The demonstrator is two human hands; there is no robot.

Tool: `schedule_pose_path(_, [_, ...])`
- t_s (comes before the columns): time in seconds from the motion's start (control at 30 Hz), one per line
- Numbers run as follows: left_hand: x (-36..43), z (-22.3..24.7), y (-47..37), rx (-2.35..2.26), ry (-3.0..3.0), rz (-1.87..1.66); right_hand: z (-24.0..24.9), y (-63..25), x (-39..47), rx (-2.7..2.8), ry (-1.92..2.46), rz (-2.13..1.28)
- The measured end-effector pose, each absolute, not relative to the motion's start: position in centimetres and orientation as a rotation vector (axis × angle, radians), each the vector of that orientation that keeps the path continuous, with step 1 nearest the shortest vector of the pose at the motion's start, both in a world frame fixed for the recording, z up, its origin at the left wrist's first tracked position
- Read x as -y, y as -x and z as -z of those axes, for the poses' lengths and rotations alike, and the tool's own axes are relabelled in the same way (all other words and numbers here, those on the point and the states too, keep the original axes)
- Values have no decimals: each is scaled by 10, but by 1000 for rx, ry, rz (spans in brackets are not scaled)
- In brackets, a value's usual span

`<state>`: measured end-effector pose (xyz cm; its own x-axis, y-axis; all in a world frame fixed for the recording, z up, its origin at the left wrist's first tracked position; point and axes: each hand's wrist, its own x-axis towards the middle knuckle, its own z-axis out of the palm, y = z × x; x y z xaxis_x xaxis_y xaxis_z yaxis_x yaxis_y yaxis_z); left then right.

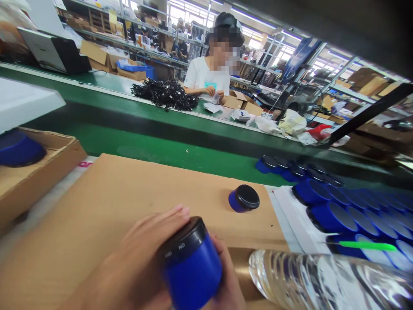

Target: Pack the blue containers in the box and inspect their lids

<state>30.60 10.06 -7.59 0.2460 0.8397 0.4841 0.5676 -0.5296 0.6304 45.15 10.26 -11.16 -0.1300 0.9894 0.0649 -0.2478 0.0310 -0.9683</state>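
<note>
A blue speaker with a black end is held low in the view, close to the body, above the near edge of a brown cardboard sheet. It is tilted so that the black band with its small white switch lettering is turned up toward the camera, which suggests that this end is being looked at. The left hand is wrapped over the speaker's upper left side, fingers closed against the black rim. The right hand is mostly hidden beneath and behind the speaker; only part of it is seen, pressed against the blue wall, so both hands are closed on the one thing.

A second speaker is lying on its side further out on the cardboard, well apart from the hands, with bare sheet left between. To the right, rows of blue speakers are packed side by side, and a clear plastic bottle lies just beside the right hand, so room is tight on that side. To the left, the cardboard is bare as far as an open carton. Beyond the sheet's far edge a green conveyor belt runs across, and a person is seated on its other side.
</note>
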Motion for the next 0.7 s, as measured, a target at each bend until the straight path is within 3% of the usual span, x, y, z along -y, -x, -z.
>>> schedule_pose_path(0.13, [-93,77,-300,-1442,-2159,-1181,106,-465,-105,1096,897,-1425])
schedule_pose_path(0.27, [-98,79,-287,-1394,-2189,-1199,88,-474,-104,1289,936,-1205])
schedule_pose_path(0.37, [-106,69,-289,-1270,-1723,-1269,82,-473,-101,1411,995,-1126])
schedule_pose_path(0.5, [-112,47,-298,-986,-840,-1028,85,-470,-91,1569,1068,-961])
schedule_pose_path(0.7, [-113,47,-297,-758,-633,-896,90,-461,-79,1538,1138,-850])
